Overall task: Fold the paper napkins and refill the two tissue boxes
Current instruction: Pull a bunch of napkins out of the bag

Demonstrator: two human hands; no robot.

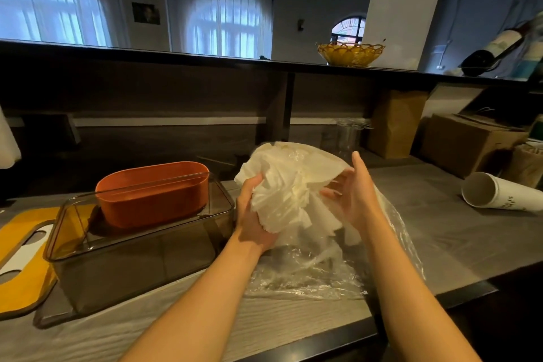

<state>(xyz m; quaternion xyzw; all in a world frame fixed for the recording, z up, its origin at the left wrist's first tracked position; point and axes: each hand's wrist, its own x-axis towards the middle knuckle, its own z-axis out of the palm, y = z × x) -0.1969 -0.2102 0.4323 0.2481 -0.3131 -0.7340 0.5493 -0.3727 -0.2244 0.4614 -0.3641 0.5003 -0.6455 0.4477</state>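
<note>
A thick bundle of white paper napkins (289,185) is held up above the counter. My left hand (251,214) grips its left side with curled fingers. My right hand (352,194) touches the right side with its fingers mostly straight. Under the bundle lies a crumpled clear plastic wrapper (323,267). To the left stands a smoky transparent tissue box (132,267) with no lid on, and an orange oval tissue box (152,194) sits inside it. A yellow lid with a white slot (23,258) lies at the far left.
A stack of white paper cups (496,192) lies on its side at the right. Cardboard boxes (467,144) and a brown paper bag (395,123) stand behind it. A yellow woven basket (349,53) sits on the upper ledge. The counter's front edge (323,335) runs below my arms.
</note>
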